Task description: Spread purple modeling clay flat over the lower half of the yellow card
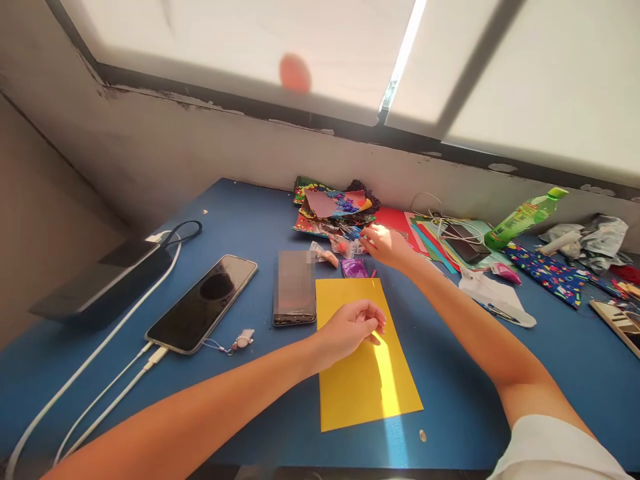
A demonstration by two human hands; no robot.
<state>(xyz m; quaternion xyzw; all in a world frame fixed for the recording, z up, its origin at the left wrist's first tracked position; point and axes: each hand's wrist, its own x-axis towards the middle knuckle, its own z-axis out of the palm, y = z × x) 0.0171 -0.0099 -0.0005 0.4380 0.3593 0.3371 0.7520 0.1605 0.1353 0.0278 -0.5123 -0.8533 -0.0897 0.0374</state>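
A sheet of yellow paper (350, 393) lies on the blue table (450, 413) in front of me. Over its middle is my left hand (355, 327), fingers loosely curled inward, with nothing visible in them. My right hand (387, 245) reaches farther back, its fingertips drawn together beside small clear plastic packets (345, 245); whatever they pinch is too small to make out. A purple packet (355, 268) lies just behind the paper's far edge. Behind the packets is a pile of colourful beads and sequins on paper (333, 203).
Left of the paper lie a dark phone (295, 293) and a larger phone (205, 303) with white cables and a charm (243, 339). Coloured papers (393, 220), a tilted green bottle (525, 219), a patterned pouch (545, 273) and a white paper piece (500, 300) lie to the right.
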